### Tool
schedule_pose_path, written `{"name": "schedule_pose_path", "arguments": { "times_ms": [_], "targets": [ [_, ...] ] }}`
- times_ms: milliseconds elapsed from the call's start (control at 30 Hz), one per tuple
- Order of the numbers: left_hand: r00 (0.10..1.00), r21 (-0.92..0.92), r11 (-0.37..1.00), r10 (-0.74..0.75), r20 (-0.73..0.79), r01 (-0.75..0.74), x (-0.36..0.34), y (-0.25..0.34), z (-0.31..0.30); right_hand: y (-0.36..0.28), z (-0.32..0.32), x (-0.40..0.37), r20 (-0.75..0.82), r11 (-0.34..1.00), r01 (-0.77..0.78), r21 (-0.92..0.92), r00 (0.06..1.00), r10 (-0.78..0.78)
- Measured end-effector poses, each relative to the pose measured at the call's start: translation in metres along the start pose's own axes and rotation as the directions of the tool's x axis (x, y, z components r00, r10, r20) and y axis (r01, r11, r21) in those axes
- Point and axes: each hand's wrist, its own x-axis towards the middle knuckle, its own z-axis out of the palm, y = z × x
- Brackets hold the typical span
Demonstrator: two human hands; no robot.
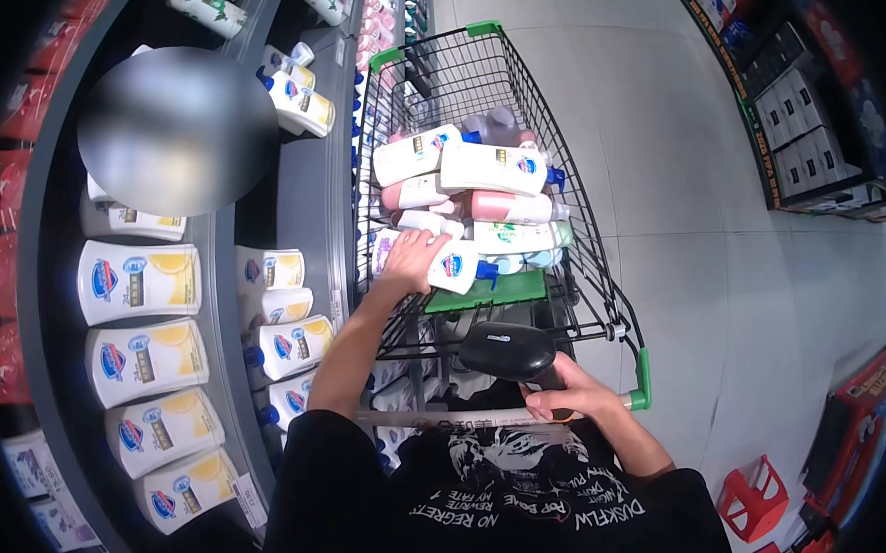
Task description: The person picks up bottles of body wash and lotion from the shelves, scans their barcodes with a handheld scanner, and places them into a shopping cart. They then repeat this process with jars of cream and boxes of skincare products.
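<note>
Two hands busy. Left hand (410,260) reaches into the cart (472,70), fingers closed over a white pump bottle (460,267) that lies flat, label up, on the near end of the pile. Right hand (572,395) has its fingers wrapped around a black scanner (507,351) at the cart handle, head aimed toward the cart. Similar shelf bottles (141,282) on the left.

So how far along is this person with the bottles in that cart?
Done, it seems: the cart already holds a pile of white and pink bottles. In hand: the left hand lies on a white bottle at the near end of the pile, and the right hand holds a black scanner. Left: unclear; many similar bottles stand on the shelves.
</note>
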Motion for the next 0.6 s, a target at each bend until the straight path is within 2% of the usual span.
{"name": "schedule_pose_path", "arguments": {
  "times_ms": [67,167,233,267,300,367,500,567,600],
  "targets": [
    [1.000,-0.018,1.000,0.010,-0.018,-0.010,-0.003,-0.022,0.044,-0.006,0.002,0.001,-0.032,1.000,-0.016,0.001,0.999,0.016],
    [0.999,-0.063,0.997,-0.049,0.012,0.049,-0.011,-0.021,0.046,-0.007,0.001,0.002,-0.055,0.999,-0.047,-0.007,0.997,0.046],
    [0.981,-0.113,0.984,-0.153,-0.120,0.139,-0.020,-0.018,0.044,-0.002,0.001,0.004,-0.043,0.997,-0.074,-0.022,0.996,0.073],
    [0.972,-0.104,0.976,-0.202,-0.122,0.189,-0.024,-0.024,0.055,0.000,0.002,0.005,-0.048,0.998,-0.059,0.014,0.997,0.060],
    [0.955,-0.063,0.954,-0.295,-0.034,0.292,-0.024,-0.023,0.053,0.002,0.002,0.006,-0.053,0.998,-0.045,0.047,0.998,0.047],
    [0.924,-0.134,0.916,-0.366,0.112,0.379,-0.030,-0.028,0.044,0.000,0.004,0.008,-0.022,0.995,-0.091,0.043,0.995,0.092],
    [0.899,-0.206,0.875,-0.433,0.070,0.437,-0.065,-0.029,0.034,-0.004,0.014,0.011,-0.092,0.987,-0.157,0.031,0.983,0.160],
    [0.867,-0.480,0.743,-0.492,0.081,0.466,-0.089,-0.011,0.003,-0.004,0.017,0.011,-0.109,0.983,-0.184,0.019,0.977,0.185],
    [0.842,-0.519,0.706,-0.537,0.052,0.482,-0.105,-0.001,-0.008,-0.002,0.016,0.010,-0.133,0.986,-0.167,0.016,0.977,0.167]
  ]
}}
